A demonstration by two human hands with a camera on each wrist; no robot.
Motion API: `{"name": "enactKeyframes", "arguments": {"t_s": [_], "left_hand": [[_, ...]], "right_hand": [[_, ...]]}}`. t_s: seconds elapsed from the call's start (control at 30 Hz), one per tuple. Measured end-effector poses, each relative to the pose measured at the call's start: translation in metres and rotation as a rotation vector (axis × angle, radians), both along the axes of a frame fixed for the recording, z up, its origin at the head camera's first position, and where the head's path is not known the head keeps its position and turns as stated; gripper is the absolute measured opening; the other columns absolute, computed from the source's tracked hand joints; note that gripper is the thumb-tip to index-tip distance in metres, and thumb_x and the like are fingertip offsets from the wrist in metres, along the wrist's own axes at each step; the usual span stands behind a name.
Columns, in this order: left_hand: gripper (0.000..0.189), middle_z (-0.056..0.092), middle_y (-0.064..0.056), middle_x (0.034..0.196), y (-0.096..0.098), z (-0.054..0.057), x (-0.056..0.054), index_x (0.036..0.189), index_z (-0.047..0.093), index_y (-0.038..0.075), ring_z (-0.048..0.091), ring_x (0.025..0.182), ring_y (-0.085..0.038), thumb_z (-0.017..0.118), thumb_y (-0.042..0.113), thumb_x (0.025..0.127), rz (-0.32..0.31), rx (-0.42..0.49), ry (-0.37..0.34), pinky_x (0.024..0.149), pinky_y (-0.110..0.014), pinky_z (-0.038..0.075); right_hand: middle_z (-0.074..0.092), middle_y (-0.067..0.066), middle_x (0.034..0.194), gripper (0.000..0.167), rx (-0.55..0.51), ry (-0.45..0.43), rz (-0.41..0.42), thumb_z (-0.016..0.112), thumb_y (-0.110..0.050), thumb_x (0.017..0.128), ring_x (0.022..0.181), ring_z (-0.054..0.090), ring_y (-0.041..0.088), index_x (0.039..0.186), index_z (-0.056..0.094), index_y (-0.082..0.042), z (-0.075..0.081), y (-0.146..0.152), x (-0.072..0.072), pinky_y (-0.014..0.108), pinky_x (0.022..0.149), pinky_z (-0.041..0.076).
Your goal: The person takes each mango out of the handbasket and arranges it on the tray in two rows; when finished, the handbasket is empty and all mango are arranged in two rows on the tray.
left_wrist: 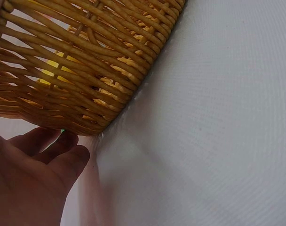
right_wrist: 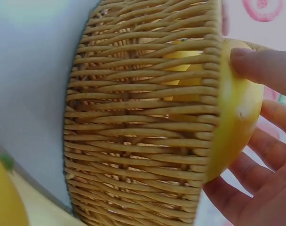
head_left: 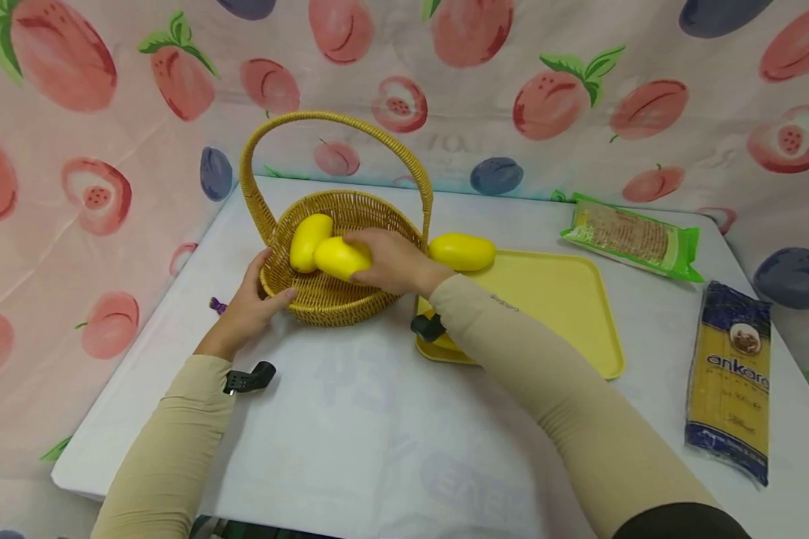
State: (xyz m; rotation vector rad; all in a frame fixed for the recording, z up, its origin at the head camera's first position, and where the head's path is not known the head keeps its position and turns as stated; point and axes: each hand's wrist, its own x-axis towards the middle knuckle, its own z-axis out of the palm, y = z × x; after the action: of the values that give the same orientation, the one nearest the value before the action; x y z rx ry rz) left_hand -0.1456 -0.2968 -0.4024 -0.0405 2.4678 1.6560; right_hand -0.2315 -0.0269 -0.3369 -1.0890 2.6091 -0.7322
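Note:
A yellow mango [head_left: 342,259] is in my right hand [head_left: 394,262], fingers and thumb round it, over the inside of the wicker basket [head_left: 340,311]. In the right wrist view, the held mango [right_wrist: 234,113] shows at the basket's rim, with the thumb on its near end. Another mango [head_left: 308,241] lies inside the basket at the left, right beside the held one. My left hand [head_left: 246,311] rests against the basket's left side, thumb and fingers spread along the wall. The left wrist view has its fingertips [left_wrist: 77,157] at the woven wall [left_wrist: 86,89].
A yellow tray [head_left: 553,299] stands right of the basket, with a mango [head_left: 461,251] at its back left corner and another partly hidden under my right wrist. Farther right lie a green-edged packet [head_left: 630,236] and an ankara pasta pack [head_left: 729,382]. The basket's tall handle [head_left: 337,117] arches overhead.

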Motion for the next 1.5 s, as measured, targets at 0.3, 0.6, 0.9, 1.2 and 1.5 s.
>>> {"name": "enactKeyframes", "arguments": {"t_s": [0.3,0.6,0.9,1.2,1.5], "left_hand": [[0.094,0.000,-0.012,0.167,-0.001,-0.001,0.000,0.161,-0.007,0.032,0.012,0.149,-0.034,0.063,0.027,0.099,0.007,0.003,-0.008,0.119,-0.051,0.011],[0.093,-0.001,-0.016,0.166,0.000,-0.001,-0.003,0.161,-0.008,0.024,0.012,0.149,-0.034,0.061,0.020,0.100,0.001,0.023,-0.007,0.119,-0.049,0.012],[0.093,0.000,-0.017,0.166,0.000,0.001,-0.003,0.161,-0.009,0.023,0.012,0.149,-0.035,0.062,0.021,0.099,-0.004,0.016,-0.007,0.119,-0.050,0.012],[0.093,0.001,-0.014,0.166,-0.001,-0.001,-0.001,0.161,-0.007,0.028,0.013,0.149,-0.033,0.062,0.024,0.100,0.001,0.013,0.006,0.119,-0.049,0.013],[0.093,-0.002,-0.016,0.166,0.000,0.002,-0.002,0.161,-0.009,0.023,0.010,0.150,-0.034,0.061,0.022,0.100,-0.006,0.018,-0.020,0.119,-0.050,0.011]], "right_hand": [[0.047,0.005,0.150,0.065,0.009,0.035,0.034,0.072,-0.032,0.093,0.139,0.039,0.021,0.149,0.047,-0.012,0.013,0.011,0.013,0.033,0.115,0.027],[0.048,0.005,0.150,0.065,-0.010,0.046,0.070,0.073,-0.030,0.093,0.139,0.039,0.021,0.149,0.048,-0.010,0.024,0.031,0.024,0.034,0.114,0.029],[0.049,0.008,0.149,0.063,-0.059,0.061,0.091,0.074,-0.026,0.093,0.139,0.040,0.023,0.147,0.049,-0.006,0.024,0.052,0.033,0.036,0.115,0.028],[0.053,0.010,0.145,0.062,-0.125,0.112,0.097,0.077,-0.021,0.089,0.134,0.046,0.028,0.143,0.053,-0.003,0.024,0.078,0.038,0.042,0.112,0.033],[0.053,0.011,0.144,0.062,-0.137,0.108,0.042,0.078,-0.021,0.089,0.131,0.048,0.030,0.143,0.053,-0.005,0.023,0.114,0.041,0.047,0.110,0.035]]}}
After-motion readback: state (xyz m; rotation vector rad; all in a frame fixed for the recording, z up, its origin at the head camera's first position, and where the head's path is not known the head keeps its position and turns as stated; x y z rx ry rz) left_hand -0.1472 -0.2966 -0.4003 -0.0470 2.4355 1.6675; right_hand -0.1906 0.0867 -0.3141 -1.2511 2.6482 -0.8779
